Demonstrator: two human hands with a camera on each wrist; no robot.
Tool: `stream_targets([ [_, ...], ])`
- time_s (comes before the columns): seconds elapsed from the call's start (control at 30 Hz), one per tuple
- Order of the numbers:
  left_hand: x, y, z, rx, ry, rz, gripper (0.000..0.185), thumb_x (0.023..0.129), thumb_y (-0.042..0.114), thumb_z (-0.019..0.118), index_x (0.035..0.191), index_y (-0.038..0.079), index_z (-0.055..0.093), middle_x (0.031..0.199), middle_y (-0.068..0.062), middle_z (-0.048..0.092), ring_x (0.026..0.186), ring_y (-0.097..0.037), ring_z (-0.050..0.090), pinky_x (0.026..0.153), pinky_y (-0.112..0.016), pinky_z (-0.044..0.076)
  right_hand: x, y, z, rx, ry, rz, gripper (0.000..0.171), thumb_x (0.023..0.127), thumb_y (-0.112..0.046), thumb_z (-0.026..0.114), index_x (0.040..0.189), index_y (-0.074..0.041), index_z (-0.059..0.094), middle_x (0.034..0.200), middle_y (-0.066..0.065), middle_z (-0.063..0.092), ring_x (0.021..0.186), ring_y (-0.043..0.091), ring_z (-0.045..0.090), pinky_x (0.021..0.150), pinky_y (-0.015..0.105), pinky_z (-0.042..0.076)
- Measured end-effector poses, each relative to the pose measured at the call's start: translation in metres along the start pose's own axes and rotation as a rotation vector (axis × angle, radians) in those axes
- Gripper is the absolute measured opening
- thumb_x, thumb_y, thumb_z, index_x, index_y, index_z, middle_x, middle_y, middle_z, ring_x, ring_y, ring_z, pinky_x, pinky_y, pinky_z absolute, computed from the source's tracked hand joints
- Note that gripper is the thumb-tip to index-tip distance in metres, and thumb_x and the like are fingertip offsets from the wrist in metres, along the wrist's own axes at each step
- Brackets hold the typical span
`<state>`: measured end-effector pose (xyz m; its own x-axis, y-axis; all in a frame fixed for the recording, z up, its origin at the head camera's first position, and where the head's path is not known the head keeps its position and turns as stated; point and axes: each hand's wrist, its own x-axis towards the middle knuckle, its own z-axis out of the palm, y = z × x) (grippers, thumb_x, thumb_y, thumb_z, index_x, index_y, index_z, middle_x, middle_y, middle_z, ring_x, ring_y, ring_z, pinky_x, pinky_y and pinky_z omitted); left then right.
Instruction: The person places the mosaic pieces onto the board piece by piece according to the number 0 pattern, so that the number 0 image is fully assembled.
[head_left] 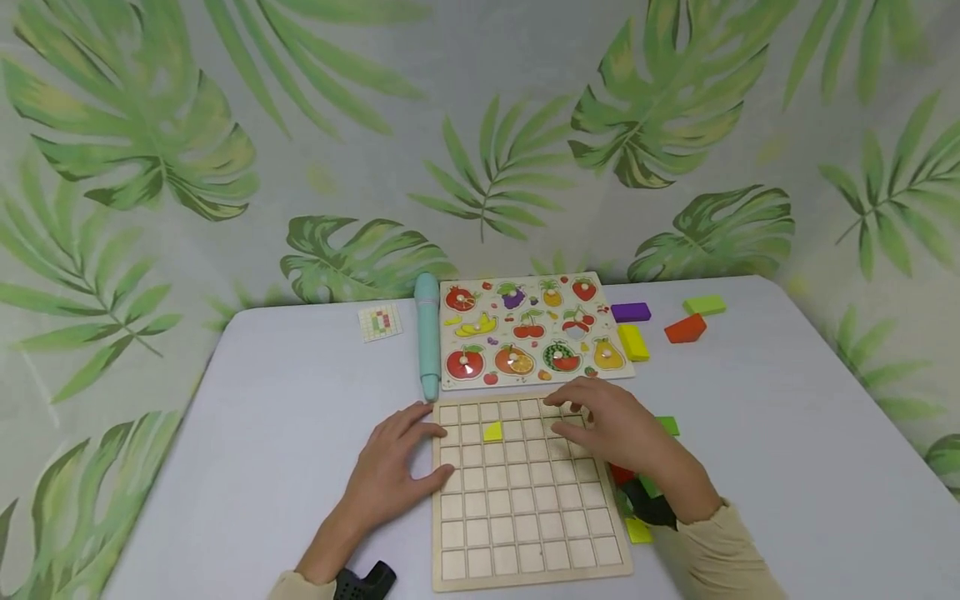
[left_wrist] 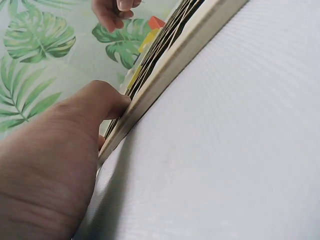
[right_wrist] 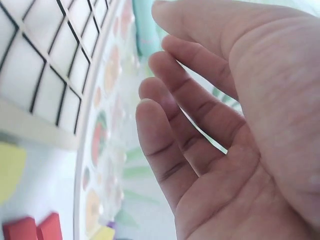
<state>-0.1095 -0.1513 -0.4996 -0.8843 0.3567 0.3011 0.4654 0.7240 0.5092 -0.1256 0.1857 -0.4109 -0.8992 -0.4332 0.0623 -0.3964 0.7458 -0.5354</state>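
Note:
A square wooden grid board point(head_left: 528, 500) lies on the table with a small yellow piece point(head_left: 492, 432) in one cell near its upper left. My left hand point(head_left: 396, 454) rests at the board's left edge, thumb and fingertips spread along the rim. In the left wrist view the thumb point(left_wrist: 107, 97) touches the frame's side. Over the board's upper right hovers my right hand point(head_left: 611, 421), its fingers loosely bent and nothing between them. The right wrist view shows the empty palm and the relaxed fingers point(right_wrist: 155, 132).
Behind the board lie a fruit puzzle point(head_left: 502, 321) and a teal tube point(head_left: 427, 333). A small pattern card point(head_left: 380, 322) is at the back left. Purple point(head_left: 631, 312), orange point(head_left: 686, 328) and light green blocks point(head_left: 704, 305) lie at the back right. Other pieces are partly hidden beneath my right forearm.

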Motion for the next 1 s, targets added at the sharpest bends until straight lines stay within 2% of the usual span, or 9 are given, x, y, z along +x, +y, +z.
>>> stream_targets([
  [0.23,0.0,0.001,-0.002,0.004,-0.006,-0.01,0.042,0.082,0.043,0.084,0.116,0.025,0.069,0.151,-0.004,0.054,0.142,-0.029,0.05,0.115,-0.057,0.039,-0.006,0.01,-0.012,0.005,-0.003,0.017,0.03,0.092,-0.019,0.079,0.121,-0.014,0.073,0.114,0.001,0.073,0.098,0.017,0.063,0.079,0.034,0.057],
  [0.33,-0.001,0.002,-0.001,0.0,-0.008,-0.012,0.042,0.082,0.043,0.084,0.117,0.025,0.069,0.152,-0.004,0.054,0.142,-0.029,0.049,0.115,-0.057,0.039,-0.008,0.018,-0.016,0.006,0.011,0.009,0.029,0.092,-0.019,0.079,0.12,-0.014,0.073,0.111,0.0,0.073,0.094,0.014,0.061,0.075,0.031,0.056],
  [0.53,0.0,0.001,0.001,-0.002,0.001,-0.003,0.041,0.082,0.042,0.085,0.116,0.025,0.069,0.152,-0.003,0.054,0.142,-0.028,0.049,0.116,-0.056,0.039,-0.013,0.04,-0.027,0.019,0.05,0.014,0.032,0.091,-0.017,0.079,0.122,-0.013,0.072,0.113,0.0,0.073,0.093,0.017,0.062,0.075,0.031,0.058],
  [0.77,0.0,0.001,0.001,-0.007,-0.005,-0.008,0.04,0.083,0.043,0.083,0.117,0.026,0.069,0.152,-0.003,0.054,0.143,-0.028,0.048,0.116,-0.056,0.038,-0.019,0.069,-0.037,0.026,0.052,0.091,0.034,0.091,-0.017,0.08,0.123,-0.011,0.072,0.114,0.004,0.073,0.098,0.022,0.063,0.077,0.03,0.058],
  [1.0,0.0,0.001,0.0,-0.006,-0.011,-0.017,0.04,0.084,0.044,0.082,0.117,0.025,0.069,0.152,-0.003,0.054,0.144,-0.028,0.047,0.116,-0.055,0.038,-0.021,0.093,-0.034,0.029,-0.005,0.19,0.038,0.092,-0.018,0.079,0.128,-0.011,0.07,0.12,0.006,0.072,0.102,0.023,0.059,0.077,0.029,0.055],
])
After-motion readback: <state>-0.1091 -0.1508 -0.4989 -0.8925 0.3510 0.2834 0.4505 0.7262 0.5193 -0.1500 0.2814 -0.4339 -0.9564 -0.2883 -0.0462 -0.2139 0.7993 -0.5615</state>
